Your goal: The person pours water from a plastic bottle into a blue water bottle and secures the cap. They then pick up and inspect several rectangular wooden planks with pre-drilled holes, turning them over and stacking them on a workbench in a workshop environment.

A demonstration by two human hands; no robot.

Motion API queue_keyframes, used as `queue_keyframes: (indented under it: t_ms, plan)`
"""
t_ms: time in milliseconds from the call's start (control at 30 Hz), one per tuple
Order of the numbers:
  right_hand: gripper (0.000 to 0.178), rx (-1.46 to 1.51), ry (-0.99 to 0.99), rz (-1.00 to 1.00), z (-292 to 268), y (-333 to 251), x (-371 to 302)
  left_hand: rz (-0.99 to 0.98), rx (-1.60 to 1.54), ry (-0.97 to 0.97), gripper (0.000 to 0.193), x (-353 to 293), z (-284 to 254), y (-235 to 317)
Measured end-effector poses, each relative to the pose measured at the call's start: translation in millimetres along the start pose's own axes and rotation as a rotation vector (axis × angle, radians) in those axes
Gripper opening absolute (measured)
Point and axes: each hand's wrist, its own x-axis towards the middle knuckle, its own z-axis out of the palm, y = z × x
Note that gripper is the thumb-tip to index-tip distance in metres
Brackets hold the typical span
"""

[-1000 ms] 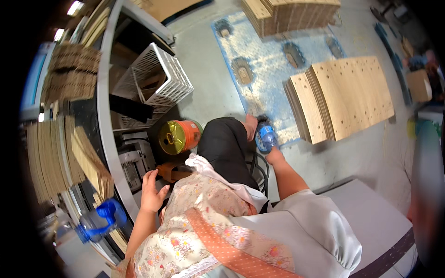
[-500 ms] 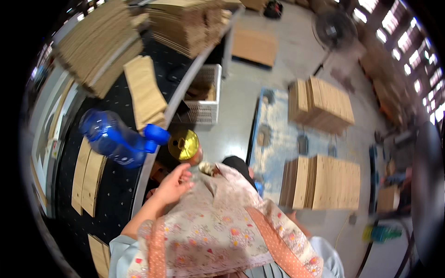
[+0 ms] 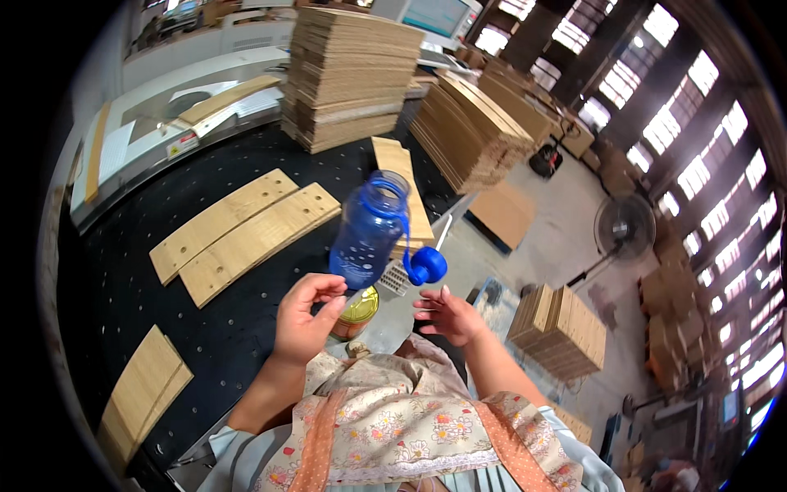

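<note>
A see-through blue water bottle point(image 3: 365, 234) stands uncapped at the edge of the black table. Its blue cap point(image 3: 427, 266) hangs off the right side by a strap. Close to the bottle's base is my left hand point(image 3: 305, 318), fingers loosely bent, thumb apart, nothing held. My right hand point(image 3: 451, 318) hovers just below the cap with its fingers spread and empty. Between the hands, lower down, shows a tin can point(image 3: 357, 312) with a gold lid, partly hidden by my left hand.
Drilled wooden slats point(image 3: 254, 234) lie on the black perforated table point(image 3: 238, 353), with more slats point(image 3: 143, 394) at near left. Tall stacks of boards point(image 3: 348, 78) rise at the back. To the right are a standing fan point(image 3: 623, 230) and stacked boards point(image 3: 566, 332) on a blue pallet.
My view has swung toward the table. My right hand has come up into sight from beside my apron, and my left hand is now close to the bottle.
</note>
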Motion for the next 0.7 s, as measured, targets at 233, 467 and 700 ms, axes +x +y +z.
queue_keyframes:
  t_ms: [233,467,700]
  plan:
    - [0.039,0.348,0.261,-0.422,36,-20,39,0.038,-0.046,0.227,0.024,-13,-52,30]
    - [0.029,-0.244,0.203,-0.973,115,-153,-10,-0.018,0.072,0.203,0.033,1,-60,35]
    - [0.036,-1.592,-0.048,-0.97,179,-219,-8,0.166,0.428,0.118,0.046,52,-22,22]
